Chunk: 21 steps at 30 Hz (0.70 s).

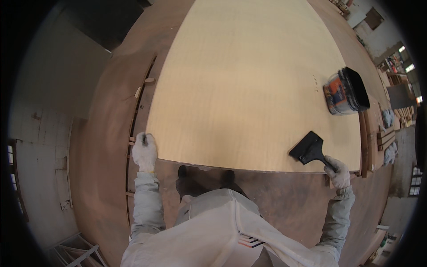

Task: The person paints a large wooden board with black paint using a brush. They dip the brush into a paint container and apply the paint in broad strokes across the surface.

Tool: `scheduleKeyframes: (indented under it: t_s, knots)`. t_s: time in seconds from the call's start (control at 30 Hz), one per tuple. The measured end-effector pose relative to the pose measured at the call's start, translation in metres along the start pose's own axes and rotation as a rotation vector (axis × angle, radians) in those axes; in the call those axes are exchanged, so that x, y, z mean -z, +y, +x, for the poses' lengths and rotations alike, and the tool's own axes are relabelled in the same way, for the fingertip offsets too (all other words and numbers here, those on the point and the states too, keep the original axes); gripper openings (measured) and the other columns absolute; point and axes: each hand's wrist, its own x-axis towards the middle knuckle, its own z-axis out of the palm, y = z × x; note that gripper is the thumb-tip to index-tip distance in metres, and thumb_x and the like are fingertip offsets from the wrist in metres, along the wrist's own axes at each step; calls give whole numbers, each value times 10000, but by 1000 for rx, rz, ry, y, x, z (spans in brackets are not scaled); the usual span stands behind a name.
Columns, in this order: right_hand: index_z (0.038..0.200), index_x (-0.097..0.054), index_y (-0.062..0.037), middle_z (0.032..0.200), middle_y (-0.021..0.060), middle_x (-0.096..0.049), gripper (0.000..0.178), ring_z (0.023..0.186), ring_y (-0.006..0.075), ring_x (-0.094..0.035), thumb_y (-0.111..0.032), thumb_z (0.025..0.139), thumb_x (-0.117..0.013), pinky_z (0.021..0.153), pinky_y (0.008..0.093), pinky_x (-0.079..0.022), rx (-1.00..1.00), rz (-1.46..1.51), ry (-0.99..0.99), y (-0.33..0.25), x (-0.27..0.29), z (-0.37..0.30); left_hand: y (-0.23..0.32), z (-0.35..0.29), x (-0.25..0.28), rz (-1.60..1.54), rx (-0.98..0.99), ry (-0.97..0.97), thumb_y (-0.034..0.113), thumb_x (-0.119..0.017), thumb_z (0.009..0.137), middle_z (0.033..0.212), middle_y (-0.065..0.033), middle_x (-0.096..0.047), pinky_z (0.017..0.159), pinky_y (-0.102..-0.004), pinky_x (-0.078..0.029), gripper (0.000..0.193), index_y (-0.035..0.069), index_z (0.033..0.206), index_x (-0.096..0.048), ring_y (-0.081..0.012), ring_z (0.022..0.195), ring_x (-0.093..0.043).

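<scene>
A wide black flat brush [308,149] is in my right hand [339,172], whose gloved fingers are wrapped round the handle. The brush head hangs over the near right part of a large pale wood-grain board [240,93]; whether its bristles touch the surface I cannot tell. At the board's near left corner is my left hand [144,153], also in a white glove. Its fingers are curled closed, with a dark spot among them that I cannot make out. Beyond the brush, a black-rimmed plastic bucket [344,91] with an orange and blue label stands on the board's right side.
Along the left, a long brown panel or rail [135,120] with small wood pieces runs beside the board. A large grey sheet [71,66] stands at the far left. Stacked timber [386,139] and plastic-wrapped items lie on the right. The brown floor [275,196] shows below the board's near edge.
</scene>
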Motion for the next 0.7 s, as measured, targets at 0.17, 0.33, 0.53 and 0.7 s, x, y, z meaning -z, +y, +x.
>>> scheduleKeyframes:
  t_s: [0.17, 0.33, 0.53, 0.7]
  knots:
    - [1383, -715, -162, 1191, 179, -763, 470, 1074, 342, -740, -138, 917, -771, 917, 414, -572, 108, -366, -147, -153, -73, 73, -25, 12, 0, -424, -97, -117, 175, -681, 1026, 958, -137, -739, 776, -331, -571, 228, -26, 1133, -692, -167, 857, -695]
    - [1423, -676, -195, 1166, 192, -761, 452, 1087, 376, -733, -178, 971, -697, 929, 430, -573, 313, -363, -149, -268, -155, 200, -22, 7, -5, -472, -216, -110, 90, -718, 952, 1072, -200, -701, 843, -416, -569, 254, -32, 1168, -662, -319, 953, -696]
    - [1478, -645, -215, 1348, 172, -725, 416, 1243, 329, -704, -224, 1071, -557, 1052, 415, -524, 135, -640, -80, -411, -227, 397, -28, 14, -4, -443, -355, -116, 72, -707, 889, 1217, -271, -669, 969, -539, -519, 393, -43, 1253, -611, -486, 1108, -641]
    - [1452, -654, -48, 1334, 116, -742, 394, 1214, 168, -657, -245, 1119, -581, 1060, 387, -472, 34, -248, 10, -446, -274, 482, -24, 18, -1, -498, -333, -165, 31, -679, 879, 1205, -282, -666, 965, -521, -530, 376, -58, 1238, -610, -480, 1094, -651]
